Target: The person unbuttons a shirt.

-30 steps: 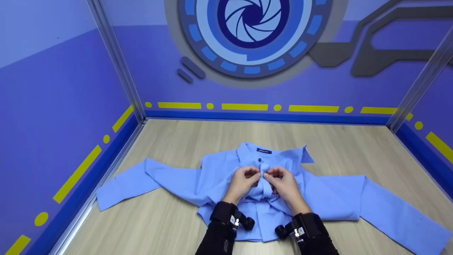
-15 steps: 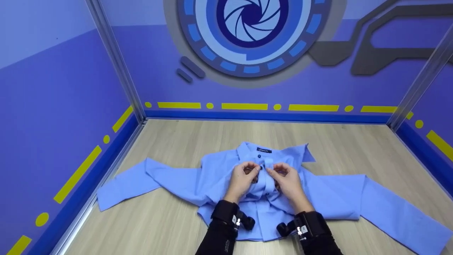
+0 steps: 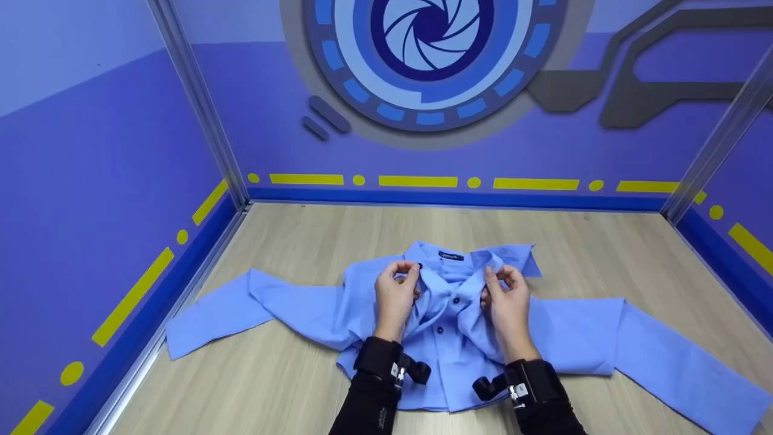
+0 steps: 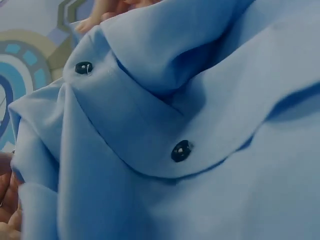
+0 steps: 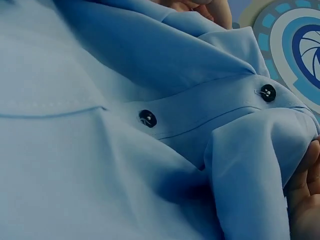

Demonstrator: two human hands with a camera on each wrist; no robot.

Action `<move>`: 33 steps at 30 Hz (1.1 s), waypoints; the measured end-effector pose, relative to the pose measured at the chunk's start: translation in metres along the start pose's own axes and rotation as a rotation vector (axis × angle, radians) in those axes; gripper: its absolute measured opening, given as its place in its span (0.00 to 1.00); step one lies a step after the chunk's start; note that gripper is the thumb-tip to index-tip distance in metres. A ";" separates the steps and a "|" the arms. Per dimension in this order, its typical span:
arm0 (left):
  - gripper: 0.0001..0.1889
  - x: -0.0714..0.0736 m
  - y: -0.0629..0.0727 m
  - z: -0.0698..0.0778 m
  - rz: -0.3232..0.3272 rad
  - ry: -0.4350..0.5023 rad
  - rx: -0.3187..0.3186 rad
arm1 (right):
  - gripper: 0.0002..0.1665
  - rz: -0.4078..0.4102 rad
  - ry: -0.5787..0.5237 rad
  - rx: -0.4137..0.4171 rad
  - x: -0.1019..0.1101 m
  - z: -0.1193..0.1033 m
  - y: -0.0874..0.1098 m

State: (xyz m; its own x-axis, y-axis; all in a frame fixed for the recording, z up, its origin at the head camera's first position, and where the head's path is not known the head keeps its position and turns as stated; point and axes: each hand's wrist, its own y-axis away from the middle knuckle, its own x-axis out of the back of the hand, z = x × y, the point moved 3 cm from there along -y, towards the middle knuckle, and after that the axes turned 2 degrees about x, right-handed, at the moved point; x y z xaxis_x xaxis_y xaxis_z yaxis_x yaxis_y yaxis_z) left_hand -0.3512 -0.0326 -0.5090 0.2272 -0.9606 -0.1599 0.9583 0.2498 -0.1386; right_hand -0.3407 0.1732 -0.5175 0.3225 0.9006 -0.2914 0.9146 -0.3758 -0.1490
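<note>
A light blue button-up shirt lies spread with its collar at the far side and a black label inside the neck. My left hand pinches the left front edge by the collar, a dark button close to the fingertips. Opposite it, my right hand pinches the other collar edge between thumb and fingers. Between the hands the cloth sags, with a dark button and a lower button on the front. The left wrist view shows a button close up; so does the right wrist view, a button on the band.
The left sleeve and right sleeve stretch out to the sides on the wood-grain table. A blue wall panel stands behind, another wall at the left.
Both hands have moved apart and slightly away from me, from the middle of the front up to the two collar sides. The neck opening is now spread, and two front buttons show between them.
</note>
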 end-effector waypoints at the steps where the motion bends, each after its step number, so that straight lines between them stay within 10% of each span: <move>1: 0.06 -0.002 0.002 0.004 -0.011 0.004 -0.020 | 0.13 -0.005 -0.001 0.016 -0.002 -0.002 0.001; 4: 0.09 -0.009 0.006 0.017 -0.123 0.068 -0.091 | 0.13 -0.016 -0.008 0.047 -0.005 -0.006 0.001; 7: 0.09 -0.017 0.014 0.030 -0.387 0.105 -0.118 | 0.12 -0.018 -0.022 0.066 -0.008 -0.008 0.002; 10: 0.07 -0.023 0.026 0.036 -0.700 -0.054 -0.054 | 0.12 -0.019 -0.025 0.066 -0.009 -0.009 0.003; 13: 0.08 -0.027 0.033 0.036 -0.835 -0.297 -0.008 | 0.12 -0.012 -0.022 0.081 -0.009 -0.010 0.004; 22: 0.09 -0.026 0.025 0.027 -0.461 -0.722 -0.185 | 0.13 -0.016 -0.059 0.135 -0.007 -0.010 0.004; 33: 0.08 -0.029 0.026 0.019 -0.390 -0.770 -0.222 | 0.12 -0.020 -0.072 0.175 -0.009 -0.012 0.006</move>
State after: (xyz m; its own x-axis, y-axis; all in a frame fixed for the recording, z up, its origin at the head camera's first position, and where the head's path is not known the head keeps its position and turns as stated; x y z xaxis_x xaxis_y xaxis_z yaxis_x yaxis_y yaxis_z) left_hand -0.3296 -0.0005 -0.4893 0.0222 -0.7778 0.6281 0.9543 -0.1708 -0.2453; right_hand -0.3352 0.1651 -0.5042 0.2805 0.8927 -0.3526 0.8624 -0.3957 -0.3158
